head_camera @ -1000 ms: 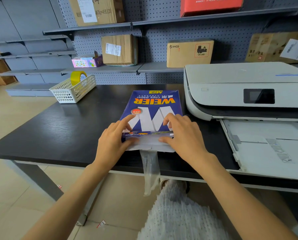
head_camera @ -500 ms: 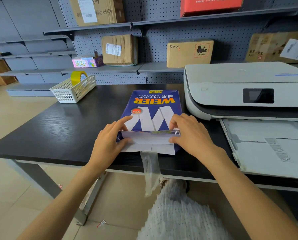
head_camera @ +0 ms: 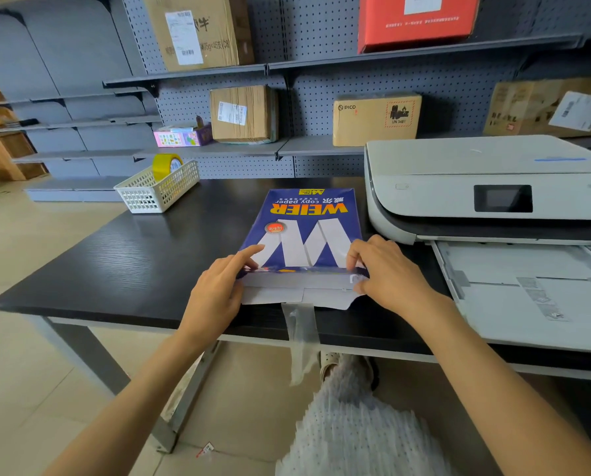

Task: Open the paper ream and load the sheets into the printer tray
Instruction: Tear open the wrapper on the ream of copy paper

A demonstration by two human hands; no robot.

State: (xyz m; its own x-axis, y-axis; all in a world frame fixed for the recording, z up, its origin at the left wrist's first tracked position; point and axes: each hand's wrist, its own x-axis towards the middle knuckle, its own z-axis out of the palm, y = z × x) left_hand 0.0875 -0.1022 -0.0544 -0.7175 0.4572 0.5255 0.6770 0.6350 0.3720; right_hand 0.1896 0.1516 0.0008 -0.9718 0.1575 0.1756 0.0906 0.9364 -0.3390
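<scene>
A blue "WEIER" paper ream (head_camera: 304,228) lies flat on the black table (head_camera: 115,262), its near end unwrapped with white flaps (head_camera: 294,295) folded down. A strip of clear tape (head_camera: 301,341) hangs from it over the table edge. My left hand (head_camera: 218,293) holds the ream's near left corner, forefinger on top. My right hand (head_camera: 387,273) pinches the wrapper edge at the near right corner. The white printer (head_camera: 476,187) stands to the right, its paper tray (head_camera: 527,293) pulled out and without sheets.
A white mesh basket (head_camera: 150,194) with a roll of yellow tape (head_camera: 165,164) sits at the table's back left. Cardboard boxes (head_camera: 376,118) fill the pegboard shelves behind. The person's patterned clothing (head_camera: 356,431) shows below the table edge.
The near end flaps of the wrapper have been folded open and down. Both hands have shifted outward to the ream's near corners, the right one lifting the wrapper edge.
</scene>
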